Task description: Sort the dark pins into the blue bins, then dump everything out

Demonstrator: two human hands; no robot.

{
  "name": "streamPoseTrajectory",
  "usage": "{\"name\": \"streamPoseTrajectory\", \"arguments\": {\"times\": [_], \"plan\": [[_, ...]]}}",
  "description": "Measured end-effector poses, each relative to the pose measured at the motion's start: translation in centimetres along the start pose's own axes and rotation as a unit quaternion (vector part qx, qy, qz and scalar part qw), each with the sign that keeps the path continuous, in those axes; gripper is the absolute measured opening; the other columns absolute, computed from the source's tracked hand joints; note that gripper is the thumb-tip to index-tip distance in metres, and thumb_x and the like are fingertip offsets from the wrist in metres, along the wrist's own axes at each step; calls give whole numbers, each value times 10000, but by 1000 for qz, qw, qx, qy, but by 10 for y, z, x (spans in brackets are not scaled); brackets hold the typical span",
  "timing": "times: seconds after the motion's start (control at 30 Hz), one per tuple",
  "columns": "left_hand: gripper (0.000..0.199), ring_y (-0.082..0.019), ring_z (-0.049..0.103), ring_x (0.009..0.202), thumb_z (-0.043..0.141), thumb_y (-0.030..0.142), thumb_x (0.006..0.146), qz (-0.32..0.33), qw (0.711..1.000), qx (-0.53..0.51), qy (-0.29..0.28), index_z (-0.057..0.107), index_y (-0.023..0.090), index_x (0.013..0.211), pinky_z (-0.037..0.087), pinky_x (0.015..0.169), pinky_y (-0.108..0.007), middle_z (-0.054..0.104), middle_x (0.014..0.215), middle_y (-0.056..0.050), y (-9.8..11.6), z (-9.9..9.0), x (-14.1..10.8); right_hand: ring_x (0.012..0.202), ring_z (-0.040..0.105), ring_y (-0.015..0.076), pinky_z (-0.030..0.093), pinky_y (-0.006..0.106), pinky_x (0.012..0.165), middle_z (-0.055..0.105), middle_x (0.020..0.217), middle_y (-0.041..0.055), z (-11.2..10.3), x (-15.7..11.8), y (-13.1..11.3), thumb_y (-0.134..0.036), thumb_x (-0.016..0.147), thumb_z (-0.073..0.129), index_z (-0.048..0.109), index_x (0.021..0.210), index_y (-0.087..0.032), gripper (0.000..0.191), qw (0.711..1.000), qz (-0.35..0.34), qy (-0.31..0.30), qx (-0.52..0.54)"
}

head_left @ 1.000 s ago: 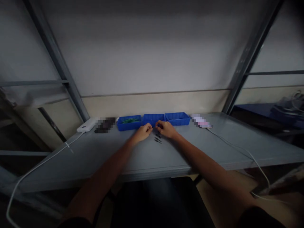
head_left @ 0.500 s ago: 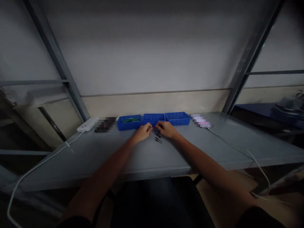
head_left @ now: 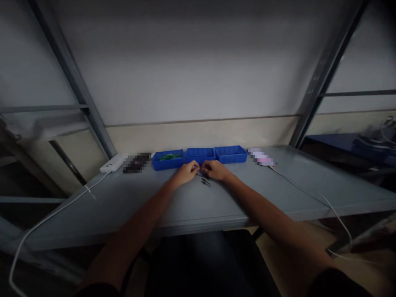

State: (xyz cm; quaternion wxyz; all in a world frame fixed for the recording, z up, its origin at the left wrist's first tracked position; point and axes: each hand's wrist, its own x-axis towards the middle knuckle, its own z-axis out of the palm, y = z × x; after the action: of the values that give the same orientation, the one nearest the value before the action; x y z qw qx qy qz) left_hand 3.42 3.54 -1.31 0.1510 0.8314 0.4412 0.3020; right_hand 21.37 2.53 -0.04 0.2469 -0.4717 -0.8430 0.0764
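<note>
My left hand [head_left: 187, 172] is closed in a pinch in front of the middle blue bin [head_left: 200, 155]; what its fingers hold is too small to make out. Just to its right, my right hand [head_left: 215, 170] has its fingers curled together over the table, their contents hidden. Small dark parts [head_left: 205, 182] lie on the grey table [head_left: 198, 206] below and between the hands. Green pieces [head_left: 169, 156] are in the left blue bin [head_left: 168, 165]. The right blue bin [head_left: 235, 158] stands behind my right hand.
A white power bank [head_left: 111, 163] with a cable and a blurred dark object [head_left: 137, 162] are at the left. A phone [head_left: 261, 157] lies at the right, its white cable [head_left: 305, 189] running off the front edge. Metal posts rise on both sides.
Both hands have come slightly lower, toward the dark parts. The right fingers are more curled, and a thin dark piece now shows between the hands.
</note>
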Motion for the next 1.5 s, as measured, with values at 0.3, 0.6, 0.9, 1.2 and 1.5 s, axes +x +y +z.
{"name": "streamPoseTrajectory", "arguments": {"times": [0.3,0.6,0.9,1.2,1.5], "plan": [[164,-143,548,665,482,176,737,25,997,51,-56,637,158,786,402,624,-241,626,744,-42,-3,-2,4,640,534,111,346,200,582,644,758,30,1,1,0,-209,760,502,645,893,-167,200,1000,2,-16,-6],[137,-136,511,693,501,218,757,40,991,83,-96,624,184,808,401,679,-248,537,797,-30,-9,-11,1,614,516,111,329,206,567,631,726,23,2,1,1,-245,775,484,639,902,-172,213,1000,-1,-18,-8],[162,-137,513,740,374,183,832,31,999,33,12,529,172,876,406,716,-257,556,797,-26,-6,1,3,596,497,100,316,199,556,616,706,17,0,0,-2,-255,785,494,630,901,-156,204,1000,-15,-7,-5],[229,-106,556,631,388,149,810,9,992,-92,83,534,161,986,440,652,-231,601,704,-2,-3,4,7,590,500,100,312,200,553,614,709,16,-1,0,-4,-211,773,487,616,901,-155,190,1000,-23,1,5],[167,-148,638,653,545,268,757,-80,949,-287,100,498,140,853,475,597,-248,661,723,-52,-3,2,12,610,505,108,307,207,564,622,718,24,1,0,-5,-265,795,486,620,891,-158,197,999,-35,5,-6]]}}
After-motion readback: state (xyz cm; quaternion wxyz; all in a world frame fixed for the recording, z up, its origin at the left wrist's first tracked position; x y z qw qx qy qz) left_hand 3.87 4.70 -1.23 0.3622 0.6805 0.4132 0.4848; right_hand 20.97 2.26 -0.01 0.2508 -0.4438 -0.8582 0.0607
